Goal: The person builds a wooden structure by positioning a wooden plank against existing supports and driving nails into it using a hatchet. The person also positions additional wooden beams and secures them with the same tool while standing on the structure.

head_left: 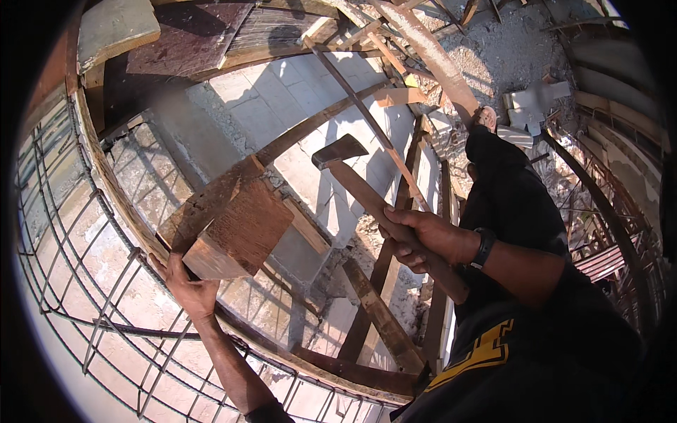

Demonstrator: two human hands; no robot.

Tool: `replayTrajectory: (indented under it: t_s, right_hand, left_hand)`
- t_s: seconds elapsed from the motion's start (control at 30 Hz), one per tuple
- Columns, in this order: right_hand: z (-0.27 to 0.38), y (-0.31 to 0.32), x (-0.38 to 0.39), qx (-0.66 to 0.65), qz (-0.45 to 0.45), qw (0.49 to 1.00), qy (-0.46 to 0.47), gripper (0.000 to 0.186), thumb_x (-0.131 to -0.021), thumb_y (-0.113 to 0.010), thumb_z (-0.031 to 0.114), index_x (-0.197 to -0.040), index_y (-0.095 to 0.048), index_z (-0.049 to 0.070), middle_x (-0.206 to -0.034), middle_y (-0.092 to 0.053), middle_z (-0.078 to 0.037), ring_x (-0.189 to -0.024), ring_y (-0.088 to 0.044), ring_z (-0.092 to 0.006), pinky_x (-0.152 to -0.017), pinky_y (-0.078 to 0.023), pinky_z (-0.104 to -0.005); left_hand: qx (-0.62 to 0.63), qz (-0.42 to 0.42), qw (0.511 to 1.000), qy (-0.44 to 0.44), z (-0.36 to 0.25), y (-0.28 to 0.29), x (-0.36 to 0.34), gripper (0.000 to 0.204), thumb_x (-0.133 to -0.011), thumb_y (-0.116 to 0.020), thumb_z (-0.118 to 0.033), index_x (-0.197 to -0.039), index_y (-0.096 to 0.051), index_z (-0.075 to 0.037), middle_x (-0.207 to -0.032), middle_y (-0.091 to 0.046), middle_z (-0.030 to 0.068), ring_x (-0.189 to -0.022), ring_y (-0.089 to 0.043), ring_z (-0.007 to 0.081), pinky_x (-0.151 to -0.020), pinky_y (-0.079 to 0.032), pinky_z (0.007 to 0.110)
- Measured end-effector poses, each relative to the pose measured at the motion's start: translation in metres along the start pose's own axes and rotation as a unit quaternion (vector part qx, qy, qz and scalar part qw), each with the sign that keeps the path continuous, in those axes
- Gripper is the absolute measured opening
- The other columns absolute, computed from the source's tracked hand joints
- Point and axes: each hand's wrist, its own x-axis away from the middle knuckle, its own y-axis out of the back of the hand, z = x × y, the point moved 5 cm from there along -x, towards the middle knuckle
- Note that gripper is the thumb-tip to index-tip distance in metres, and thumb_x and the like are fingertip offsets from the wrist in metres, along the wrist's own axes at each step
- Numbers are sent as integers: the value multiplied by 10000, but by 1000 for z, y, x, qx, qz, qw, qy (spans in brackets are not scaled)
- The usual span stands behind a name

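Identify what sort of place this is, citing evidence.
Probably a building or demolition site: a steel rebar grid, rough timber beams and a hatchet in the person's right hand suggest it.

Hard sunlight; strong shadows; edges curved, rim black; hazy smudge upper left.
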Motion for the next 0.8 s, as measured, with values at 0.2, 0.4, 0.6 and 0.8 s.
replayTrajectory:
  t_s: [0.2, 0.4, 0.6, 0.8]
  right_hand:
    - [-20, -8, -24, -66, 126, 989, 47, 498, -969, -478, 634, -1017, -515, 139, -643, -468, 17, -450, -464, -98, -402, -425, -275]
    - [-35, -20, -50, -161, 188, 966, 69, 463, -1005, -431, 592, -1060, -545, 147, -662, -489, -2, -468, -454, -105, -445, -434, -305]
    - [-42, -23, -68, -171, 207, 961, 67, 430, -1005, -461, 568, -1027, -516, 142, -661, -507, -18, -433, -441, -113, -398, -408, -293]
    - [-44, -40, -69, -202, 253, 941, 92, 370, -1004, -517, 510, -1049, -482, 144, -661, -512, -12, -454, -475, -105, -399, -412, -278]
  left_hand:
    - [97, 10, 989, 115, 20, -21, 2, 785, -626, -922, -391, -1220, -590, 0, -1133, -659, 173, -1148, -586, 366, -1164, -295, 511]
    - [234, 5, 961, 148, 29, -23, 12, 773, -721, -905, -139, -1324, -467, 67, -1248, -614, 179, -1133, -598, 248, -1009, -491, 385]
    - [147, 19, 981, 123, 18, -15, 8, 590, -721, -916, -194, -1168, -606, 32, -1050, -659, 76, -967, -607, 190, -934, -483, 331]
    - [110, 22, 983, 144, 29, -13, 9, 608, -720, -919, -218, -1166, -600, 46, -1062, -665, 94, -972, -608, 189, -924, -486, 332]
